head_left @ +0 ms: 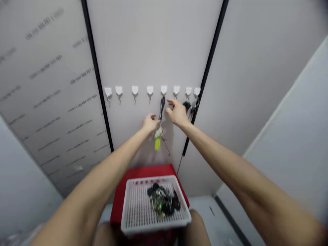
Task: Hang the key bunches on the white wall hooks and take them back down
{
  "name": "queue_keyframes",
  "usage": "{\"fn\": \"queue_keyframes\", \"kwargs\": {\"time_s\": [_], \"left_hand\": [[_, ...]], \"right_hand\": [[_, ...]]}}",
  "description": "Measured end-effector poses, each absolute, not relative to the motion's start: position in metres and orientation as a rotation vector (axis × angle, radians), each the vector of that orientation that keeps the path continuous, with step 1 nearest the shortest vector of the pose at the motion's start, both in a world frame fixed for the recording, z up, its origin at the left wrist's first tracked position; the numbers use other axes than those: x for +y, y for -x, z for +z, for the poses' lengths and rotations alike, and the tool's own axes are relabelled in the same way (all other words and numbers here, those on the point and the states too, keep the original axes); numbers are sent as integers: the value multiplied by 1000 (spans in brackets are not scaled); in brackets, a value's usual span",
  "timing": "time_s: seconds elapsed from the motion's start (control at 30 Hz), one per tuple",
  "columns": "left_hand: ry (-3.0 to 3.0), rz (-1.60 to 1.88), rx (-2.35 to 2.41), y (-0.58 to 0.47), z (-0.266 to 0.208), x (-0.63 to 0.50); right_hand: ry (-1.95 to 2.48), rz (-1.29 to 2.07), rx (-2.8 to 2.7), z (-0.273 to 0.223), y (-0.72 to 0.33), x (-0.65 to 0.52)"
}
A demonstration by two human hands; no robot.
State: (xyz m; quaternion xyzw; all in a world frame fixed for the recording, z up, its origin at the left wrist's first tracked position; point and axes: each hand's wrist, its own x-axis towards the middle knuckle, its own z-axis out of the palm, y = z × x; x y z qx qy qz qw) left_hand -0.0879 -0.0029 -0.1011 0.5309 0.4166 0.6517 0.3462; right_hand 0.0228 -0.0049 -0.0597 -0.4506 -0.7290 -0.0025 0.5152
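Note:
A keychain with a black strap hangs from the fifth white hook on the wall. Lower down it carries a pale, rounded charm and a bright yellow-green tag. My left hand is at the lower end of the strap, thumb and fingertips closed on it just above the charm; blur softens this contact. To the right of the strap, my right hand is open, with index finger and thumb apart and nothing between them.
More white hooks run in a row along the wall. Dark key bunches hang at the right end. Below, a white plastic basket holds a pile of keys and rests on a red surface between my knees.

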Motion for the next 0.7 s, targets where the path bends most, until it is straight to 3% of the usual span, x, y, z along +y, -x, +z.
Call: {"fn": "queue_keyframes", "kwargs": {"time_s": [0.07, 0.23, 0.33, 0.53, 0.7], "left_hand": [[-1533, 1568, 1254, 99, -131, -21], [-1694, 1115, 1310, 112, -231, -87], [-1904, 849, 1408, 108, -276, -113], [-2326, 438, 1552, 97, -299, -117], [-1992, 474, 1566, 114, -298, -114]], "right_hand": [[1043, -67, -1862, -94, -33, -22], [1154, 354, -2540, -207, -60, -73], [1211, 387, -2704, -253, -67, -91], [1473, 43, -2826, -276, -49, -101], [1347, 435, -2757, -284, -44, -102]]}}
